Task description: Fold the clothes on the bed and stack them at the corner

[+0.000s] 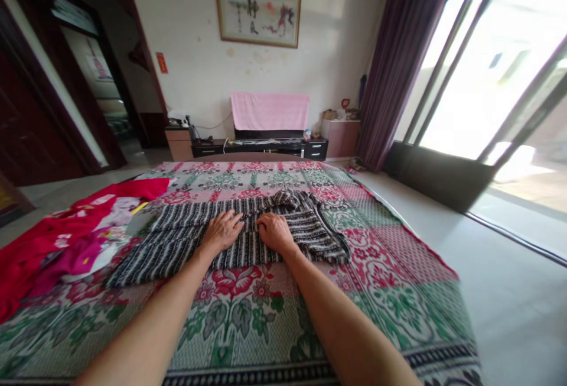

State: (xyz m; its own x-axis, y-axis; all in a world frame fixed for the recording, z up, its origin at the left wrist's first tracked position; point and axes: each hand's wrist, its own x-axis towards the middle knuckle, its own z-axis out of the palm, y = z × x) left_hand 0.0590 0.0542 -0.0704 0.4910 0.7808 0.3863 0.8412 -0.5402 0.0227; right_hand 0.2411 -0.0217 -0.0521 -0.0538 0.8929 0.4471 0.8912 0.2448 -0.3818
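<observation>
A black, grey and white striped knit garment (pixel 177 244) lies folded lengthwise across the flowered cloth, with a bunched lump of knit (pixel 287 199) at its upper right edge. My left hand (pixel 222 230) rests on the middle of it, palm down, fingers stretched out and a little apart. Just to the right, my right hand (pixel 274 232) presses on the same knit with its fingers bent toward the left hand. The fingertips touch the fabric, and I see no fold pinched in either hand. The palms' undersides are hidden.
A patterned red and green cloth (pixel 376 297) covers the large surface under the garment. Red clothing (pixel 84 220) and magenta clothing (pixel 66 262) are heaped at the left. Beyond the far edge stands a low black cabinet (pixel 315 149) with a pink cloth (pixel 270 111) above it.
</observation>
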